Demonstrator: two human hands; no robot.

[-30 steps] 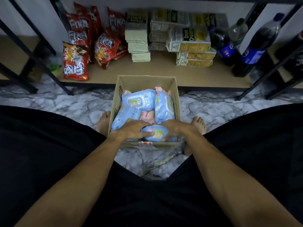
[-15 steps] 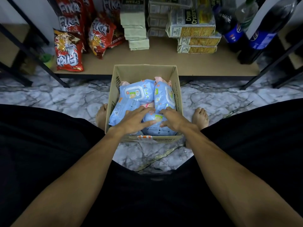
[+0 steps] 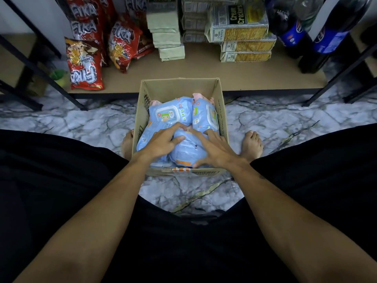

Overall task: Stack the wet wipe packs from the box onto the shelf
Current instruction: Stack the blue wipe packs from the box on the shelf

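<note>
Left hand (image 3: 163, 141) and right hand (image 3: 216, 149) curl around one wet wipe pack (image 3: 184, 152) in the box (image 3: 179, 86).

The floor (image 3: 275, 123) is white-grey marble pattern, run through with dark veins. A low shelf (image 3: 204, 70) of brown board sits just above it, held by slanting black metal struts (image 3: 40, 70). Behind, the wall (image 3: 8, 21) is plain white. The light is dim.
</note>
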